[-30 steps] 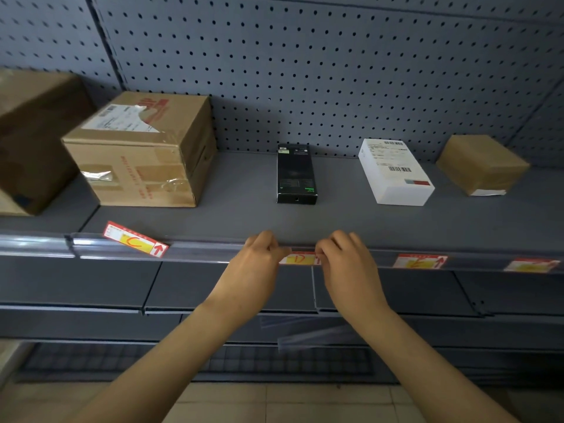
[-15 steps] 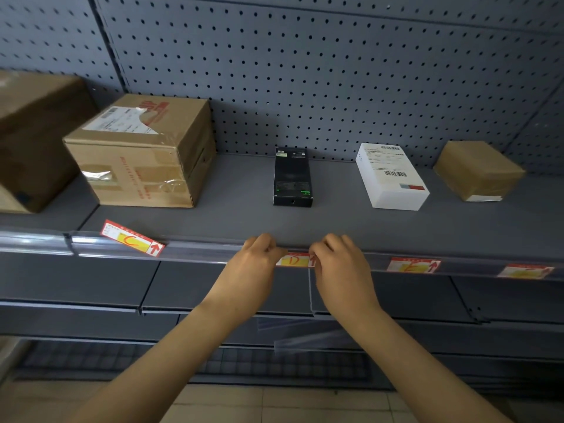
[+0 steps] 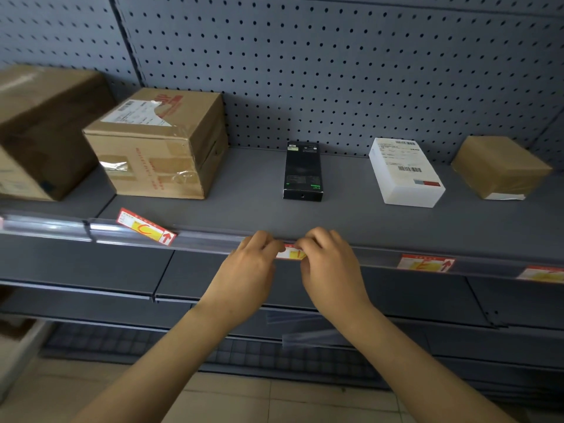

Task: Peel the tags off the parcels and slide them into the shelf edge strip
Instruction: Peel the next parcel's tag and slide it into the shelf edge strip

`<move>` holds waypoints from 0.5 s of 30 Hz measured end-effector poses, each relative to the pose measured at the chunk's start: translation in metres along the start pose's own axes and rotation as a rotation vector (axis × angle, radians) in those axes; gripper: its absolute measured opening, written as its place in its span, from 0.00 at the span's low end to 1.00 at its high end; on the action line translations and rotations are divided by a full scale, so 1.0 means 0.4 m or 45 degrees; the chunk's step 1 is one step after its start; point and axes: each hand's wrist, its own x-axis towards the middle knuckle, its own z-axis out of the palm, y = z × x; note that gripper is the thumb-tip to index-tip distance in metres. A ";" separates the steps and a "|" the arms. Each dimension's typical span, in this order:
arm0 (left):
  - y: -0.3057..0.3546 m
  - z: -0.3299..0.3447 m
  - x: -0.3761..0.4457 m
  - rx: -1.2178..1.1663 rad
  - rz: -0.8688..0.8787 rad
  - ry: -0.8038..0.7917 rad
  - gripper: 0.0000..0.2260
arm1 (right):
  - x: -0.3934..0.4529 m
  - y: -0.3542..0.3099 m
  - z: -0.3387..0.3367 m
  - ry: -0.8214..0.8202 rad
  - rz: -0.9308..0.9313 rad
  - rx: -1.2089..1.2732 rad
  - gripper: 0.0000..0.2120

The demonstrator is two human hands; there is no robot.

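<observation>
A red, white and yellow tag [image 3: 290, 253] sits in the clear shelf edge strip [image 3: 207, 238], below the black box [image 3: 302, 170]. My left hand [image 3: 248, 270] pinches its left end and my right hand [image 3: 331, 270] pinches its right end; my fingers hide most of it. Another tag marked C [image 3: 146, 228] lies tilted on the strip in front of the taped cardboard box [image 3: 158, 141]. Two more tags [image 3: 425, 264] [image 3: 541, 274] sit in the strip to the right, below the white box [image 3: 404, 172] and the small brown parcel [image 3: 500, 166].
A large brown carton [image 3: 39, 129] stands at the far left of the shelf. Grey pegboard [image 3: 335, 71] forms the back wall. Lower grey shelves [image 3: 91, 270] and a loose clear strip [image 3: 308, 337] lie below, with tiled floor [image 3: 244, 398] underneath.
My hands have closed in on the middle tag, hiding more of it, while still pinching its ends at the strip. The camera view has shifted slightly.
</observation>
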 end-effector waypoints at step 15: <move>-0.406 -0.229 -0.124 0.186 -0.319 0.278 0.21 | 0.156 -0.385 0.201 0.031 -0.061 0.215 0.05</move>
